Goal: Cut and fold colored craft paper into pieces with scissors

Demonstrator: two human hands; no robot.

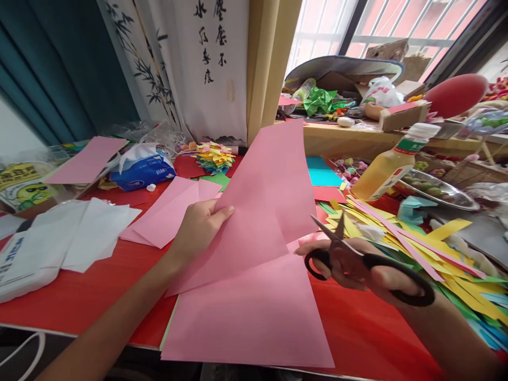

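Observation:
My left hand [204, 227] grips a large sheet of pink paper [273, 180] by its left edge, thumb on top, holding it up at a tilt. In my right hand [349, 259] are scissors [337, 238] with black handles, fingers through the loops. Their blades are parted and point up and left, close to the sheet's right edge; I cannot tell if they touch it. Beneath the raised sheet lies another pink sheet [250, 317] at the table's front edge, with a strip of light green showing along its left side. Folded pink paper [170, 211] rests behind my left hand.
On the red table [369, 328], cut paper strips [444, 259] pile up at the right, near a juice bottle [391, 164] and a metal bowl [440, 190]. White sheets [91, 233] and a blue tissue pack [143, 172] lie left. A spiky paper ornament [216, 157] stands behind.

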